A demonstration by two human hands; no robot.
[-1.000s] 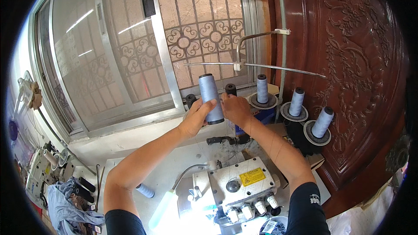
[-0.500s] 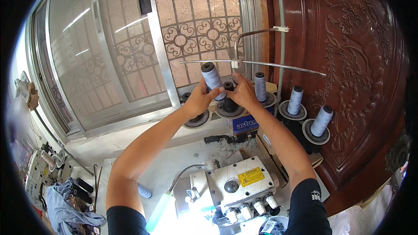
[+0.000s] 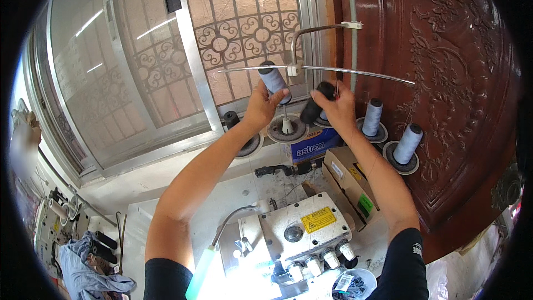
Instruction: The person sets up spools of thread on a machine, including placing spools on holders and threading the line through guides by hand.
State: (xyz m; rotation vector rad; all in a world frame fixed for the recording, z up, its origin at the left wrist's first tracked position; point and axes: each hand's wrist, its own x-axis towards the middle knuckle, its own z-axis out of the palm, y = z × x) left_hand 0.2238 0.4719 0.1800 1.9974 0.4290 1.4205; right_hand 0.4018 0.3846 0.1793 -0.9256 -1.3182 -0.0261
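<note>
My left hand (image 3: 260, 108) is closed round a light blue thread cone (image 3: 274, 82), tilted above a round spool stand (image 3: 297, 129) whose pale centre post (image 3: 286, 126) is bare. To the right, my right hand (image 3: 341, 106) grips a black thread cone (image 3: 316, 110), which leans and partly hides the spool stand behind it. Two more light blue thread cones stand on discs farther right, one (image 3: 372, 116) nearer the back and another (image 3: 408, 144) closer to me. Left of my left hand, a dark cone (image 3: 231, 119) rests on its own disc, partly covered by my forearm.
A metal thread-guide bar (image 3: 355, 71) crosses just over both cones. Below my arms sits a white overlock sewing machine (image 3: 300, 228) beside a lit lamp. A blue box (image 3: 311, 147) and a cardboard box (image 3: 347, 175) stand behind it. A barred window and carved wooden door close off the back.
My right hand has lifted the black cone off the middle stand and carried it right, baring the post. My left hand still holds the light blue cone near the stand.
</note>
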